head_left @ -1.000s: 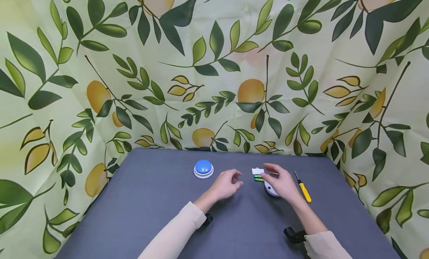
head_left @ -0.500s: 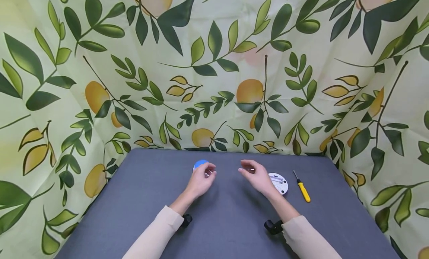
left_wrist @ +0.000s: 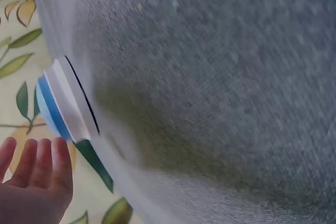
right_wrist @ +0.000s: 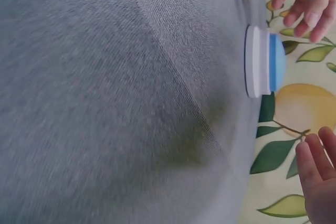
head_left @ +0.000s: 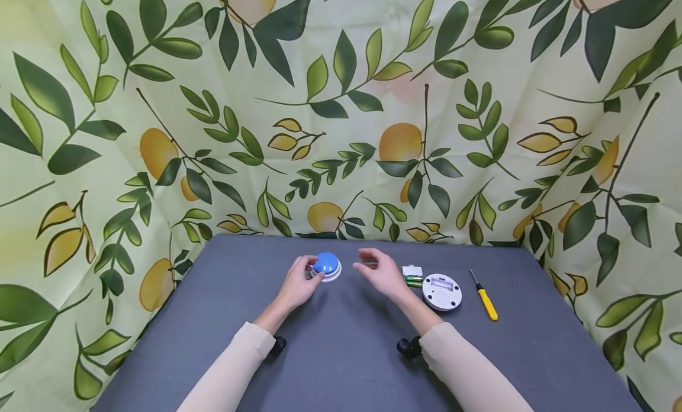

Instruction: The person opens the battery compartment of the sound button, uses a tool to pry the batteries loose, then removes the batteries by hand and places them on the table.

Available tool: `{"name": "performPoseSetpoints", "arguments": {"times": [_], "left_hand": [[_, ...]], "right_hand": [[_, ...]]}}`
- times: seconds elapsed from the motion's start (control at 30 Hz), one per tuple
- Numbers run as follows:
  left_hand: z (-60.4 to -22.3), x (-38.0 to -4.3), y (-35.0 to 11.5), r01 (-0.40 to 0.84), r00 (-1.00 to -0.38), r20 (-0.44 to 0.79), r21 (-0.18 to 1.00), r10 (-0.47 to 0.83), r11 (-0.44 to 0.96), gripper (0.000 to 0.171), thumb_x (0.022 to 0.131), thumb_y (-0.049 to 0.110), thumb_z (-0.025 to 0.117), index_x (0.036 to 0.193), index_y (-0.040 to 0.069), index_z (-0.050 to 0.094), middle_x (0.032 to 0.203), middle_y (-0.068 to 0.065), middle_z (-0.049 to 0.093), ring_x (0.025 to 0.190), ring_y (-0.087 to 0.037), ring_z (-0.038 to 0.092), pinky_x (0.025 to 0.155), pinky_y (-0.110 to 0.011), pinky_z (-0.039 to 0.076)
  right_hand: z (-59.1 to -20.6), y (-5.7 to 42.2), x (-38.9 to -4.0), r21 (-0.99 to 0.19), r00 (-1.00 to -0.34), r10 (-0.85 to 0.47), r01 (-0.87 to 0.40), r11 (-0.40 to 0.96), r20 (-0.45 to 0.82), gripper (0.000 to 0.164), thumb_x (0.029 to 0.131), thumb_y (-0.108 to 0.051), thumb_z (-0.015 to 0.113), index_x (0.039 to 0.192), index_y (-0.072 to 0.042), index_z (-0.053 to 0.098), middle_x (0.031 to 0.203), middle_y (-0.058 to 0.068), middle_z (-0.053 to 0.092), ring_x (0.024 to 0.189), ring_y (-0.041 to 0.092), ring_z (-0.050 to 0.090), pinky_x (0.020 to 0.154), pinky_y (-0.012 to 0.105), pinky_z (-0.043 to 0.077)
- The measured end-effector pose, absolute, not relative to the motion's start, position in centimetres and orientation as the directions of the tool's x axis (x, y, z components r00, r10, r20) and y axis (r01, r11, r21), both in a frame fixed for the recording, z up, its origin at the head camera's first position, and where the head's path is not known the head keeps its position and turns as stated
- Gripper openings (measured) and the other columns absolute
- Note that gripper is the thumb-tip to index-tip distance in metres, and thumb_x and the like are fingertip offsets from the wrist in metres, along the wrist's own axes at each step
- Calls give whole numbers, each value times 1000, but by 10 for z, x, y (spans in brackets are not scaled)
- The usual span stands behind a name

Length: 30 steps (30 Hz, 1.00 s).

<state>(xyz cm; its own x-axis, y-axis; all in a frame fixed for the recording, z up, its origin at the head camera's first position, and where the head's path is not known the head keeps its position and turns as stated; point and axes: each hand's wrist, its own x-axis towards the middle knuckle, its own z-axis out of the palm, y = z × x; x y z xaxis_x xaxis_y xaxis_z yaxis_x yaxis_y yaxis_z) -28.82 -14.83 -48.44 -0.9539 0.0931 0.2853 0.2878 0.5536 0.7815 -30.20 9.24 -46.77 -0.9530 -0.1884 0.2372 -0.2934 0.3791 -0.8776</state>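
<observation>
A blue dome push button [head_left: 326,262] on a white round base stands on the grey table. My left hand [head_left: 298,280] hovers at its left side with fingers loosely bent; the right wrist view shows a gap between that hand [right_wrist: 310,3] and the button [right_wrist: 262,61]. To the button's right my right hand [head_left: 380,274] hangs above the table, fingers relaxed and nothing held. In the left wrist view, the left fingertips lie close under the button's dome [left_wrist: 50,106].
A white round device [head_left: 442,292] lies underside up, its battery slot uncovered. Beside it are green batteries [head_left: 413,282] and a small white cover [head_left: 412,271]. Farther right lies a yellow-handled screwdriver [head_left: 487,303]. A leaf-patterned cloth [head_left: 341,134] hangs behind the grey table [head_left: 213,305].
Both hands have moved left, from beside the round device to either side of the blue button. The device, batteries and cover have come back into full sight; the screwdriver stays put.
</observation>
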Motion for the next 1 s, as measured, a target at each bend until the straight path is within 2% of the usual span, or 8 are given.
{"name": "performPoseSetpoints", "arguments": {"times": [0.23,0.47,0.6,0.83,1.0], "left_hand": [[-488,-300,-154,219,-970,243,820,25,529,49,91,10,74,134,-5,56,126,-24,55,119,-38,53,101,-52,44],[-490,-310,-156,155,-986,163,828,32,540,60,90,16,77,140,-5,51,133,-25,51,123,-41,52,103,-55,42],[-490,-315,-159,126,-992,120,840,45,527,63,89,15,78,141,-5,49,137,-26,51,125,-41,52,104,-55,42],[-492,-324,-156,73,-997,53,868,55,491,67,87,13,80,143,-5,48,141,-25,53,127,-39,53,105,-53,42],[-495,-327,-154,66,-997,38,857,65,511,65,83,10,82,139,-6,53,135,-24,58,123,-39,55,104,-52,43]], "right_hand": [[-479,74,-316,-878,-957,-194,-275,391,214,48,93,-15,75,134,5,59,127,23,64,118,36,61,100,47,49],[-486,56,-328,-882,-970,-195,-214,420,143,50,93,-16,75,136,3,58,129,21,63,121,38,59,102,51,46],[-491,44,-333,-883,-973,-209,-183,433,99,51,93,-17,74,137,1,58,133,20,61,122,36,58,102,51,46],[-498,31,-337,-885,-965,-240,-199,422,102,53,90,-9,75,135,9,56,129,24,63,118,38,59,102,51,46],[-503,28,-336,-873,-974,-204,-179,453,94,52,88,-8,77,133,10,58,126,23,64,116,36,60,102,50,46]]}}
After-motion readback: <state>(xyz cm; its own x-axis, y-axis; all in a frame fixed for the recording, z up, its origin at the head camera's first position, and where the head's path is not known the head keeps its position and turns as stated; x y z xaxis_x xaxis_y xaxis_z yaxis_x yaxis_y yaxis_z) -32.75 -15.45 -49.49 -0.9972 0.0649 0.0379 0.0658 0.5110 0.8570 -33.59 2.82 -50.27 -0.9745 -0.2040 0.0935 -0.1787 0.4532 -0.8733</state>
